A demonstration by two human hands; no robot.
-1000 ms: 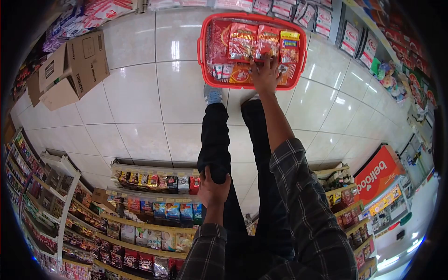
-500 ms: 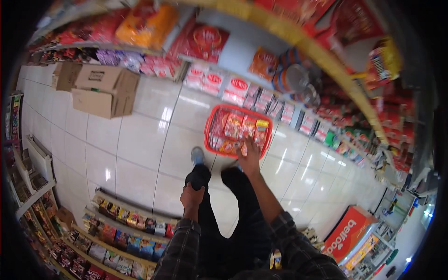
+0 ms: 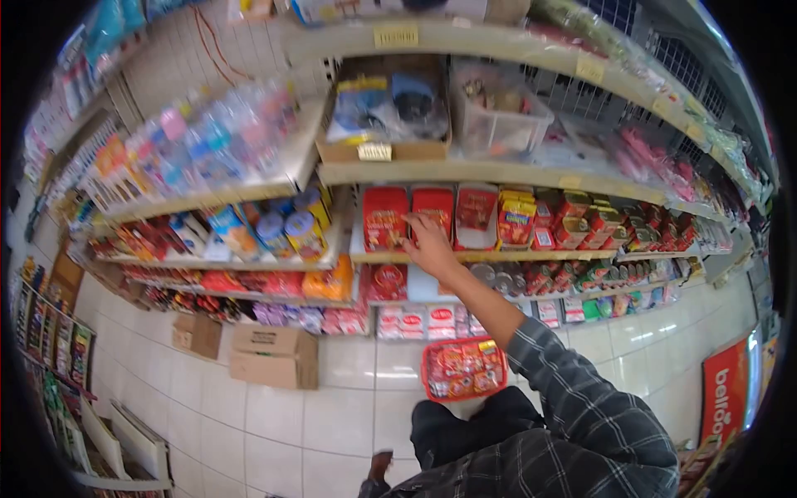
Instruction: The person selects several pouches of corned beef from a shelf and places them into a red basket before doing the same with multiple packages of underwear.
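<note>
My right hand (image 3: 430, 246) is stretched out to the middle shelf, its fingers partly spread over the front of the red packs. The fingertips are right at the edge between one red pack (image 3: 385, 217) and the red pack beside it (image 3: 432, 204), which the hand partly covers. Low in the view, my left hand (image 3: 381, 466) hangs beside my leg, small and dark, its fingers indistinct. A red plastic basket (image 3: 427, 372) filled with red packets (image 3: 466, 368) stands on the floor in front of my knees.
More red packs (image 3: 477, 214) and yellow-red packs (image 3: 516, 217) line the same shelf to the right. Above are a cardboard tray (image 3: 344, 153) and a clear plastic bin (image 3: 498, 124). Cardboard boxes (image 3: 274, 355) stand on the tiled floor to the left, near the lowest shelf.
My right hand has moved from over the basket up to the shelf packs. My left hand has left my knee and hangs lower. The view has tilted up toward the shelves.
</note>
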